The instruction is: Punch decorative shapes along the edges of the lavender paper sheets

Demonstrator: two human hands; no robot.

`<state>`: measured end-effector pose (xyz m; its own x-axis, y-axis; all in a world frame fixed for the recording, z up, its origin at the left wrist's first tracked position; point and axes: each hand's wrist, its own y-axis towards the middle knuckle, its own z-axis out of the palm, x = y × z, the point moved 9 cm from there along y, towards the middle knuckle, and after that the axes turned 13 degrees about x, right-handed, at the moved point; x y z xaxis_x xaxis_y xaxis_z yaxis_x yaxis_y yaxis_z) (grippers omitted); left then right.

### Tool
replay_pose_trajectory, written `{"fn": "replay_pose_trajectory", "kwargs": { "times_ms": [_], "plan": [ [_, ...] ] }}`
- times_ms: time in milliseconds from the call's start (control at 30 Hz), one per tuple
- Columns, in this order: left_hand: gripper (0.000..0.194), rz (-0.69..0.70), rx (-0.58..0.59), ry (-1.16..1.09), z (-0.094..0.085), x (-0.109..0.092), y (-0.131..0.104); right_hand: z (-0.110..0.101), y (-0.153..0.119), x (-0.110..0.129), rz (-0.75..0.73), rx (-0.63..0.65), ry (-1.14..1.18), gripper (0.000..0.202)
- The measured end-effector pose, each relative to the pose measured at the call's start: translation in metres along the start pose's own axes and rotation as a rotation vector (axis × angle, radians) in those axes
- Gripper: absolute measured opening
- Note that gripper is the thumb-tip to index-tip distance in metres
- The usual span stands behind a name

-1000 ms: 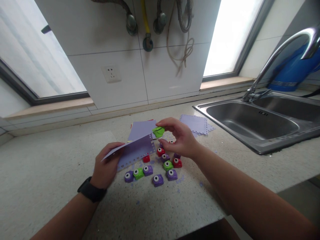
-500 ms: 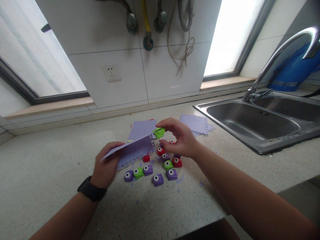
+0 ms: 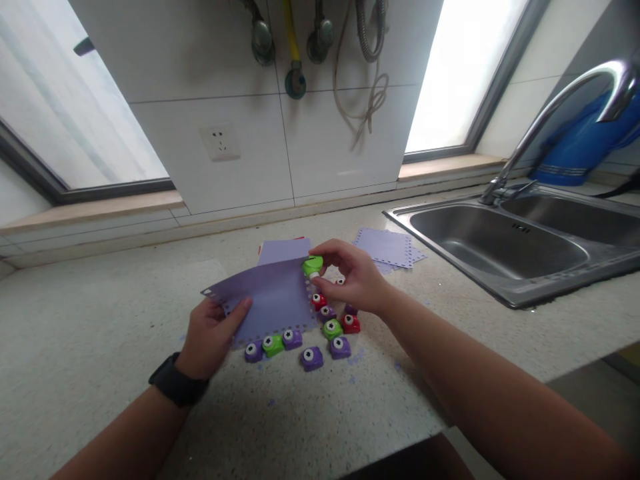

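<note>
Above the speckled countertop (image 3: 110,347), left hand (image 3: 210,337) clamps a purple sheet (image 3: 273,300), right and lower edges perforated, upper edge apparently mostly plain; right hand (image 3: 357,280) pinches a green punch (image 3: 313,265) at its upper right corner. Perforated sheets (image 3: 385,247) lie beyond.

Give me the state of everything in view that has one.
Left hand: gripping sheet
Right hand: gripping punch
Purple sheet: raised, bowed, edge-punched
Green punch: at sheet's corner
Sheets near sink: overlapping, edge-punched
Wall socket: nothing plugged in
Tap: not running
Black wristband: worn
</note>
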<state>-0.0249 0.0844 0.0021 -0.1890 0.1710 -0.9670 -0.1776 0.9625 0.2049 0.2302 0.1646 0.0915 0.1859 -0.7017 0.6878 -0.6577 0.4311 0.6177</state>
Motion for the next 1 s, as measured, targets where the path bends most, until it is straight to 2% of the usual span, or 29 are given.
{"fn": "replay_pose_trajectory", "kwargs": {
  "times_ms": [100, 233, 367, 500, 767, 1000],
  "plan": [
    [0.054, -0.053, 0.009, -0.102, 0.005, 0.002, -0.002, 0.001, 0.0, -0.017, 0.107, -0.005, 0.165, 0.034],
    [0.054, -0.079, 0.032, -0.106, 0.008, -0.005, -0.003, 0.002, -0.001, -0.038, 0.257, -0.018, 0.348, 0.032],
    [0.05, -0.131, 0.075, -0.116, 0.012, -0.007, -0.004, -0.001, -0.001, -0.048, 0.288, -0.044, 0.449, 0.03],
    [0.046, -0.186, 0.112, -0.179, 0.018, -0.006, -0.007, 0.001, -0.004, -0.056, 0.344, -0.01, 0.542, 0.027],
    [0.038, -0.29, 0.207, -0.229, 0.032, 0.004, -0.012, 0.01, -0.012, -0.071, 0.538, 0.034, 0.607, 0.029],
    [0.037, -0.322, 0.223, -0.226, 0.03, 0.012, -0.01, 0.013, -0.017, -0.078, 0.615, 0.055, 0.596, 0.032]
  ]
}}
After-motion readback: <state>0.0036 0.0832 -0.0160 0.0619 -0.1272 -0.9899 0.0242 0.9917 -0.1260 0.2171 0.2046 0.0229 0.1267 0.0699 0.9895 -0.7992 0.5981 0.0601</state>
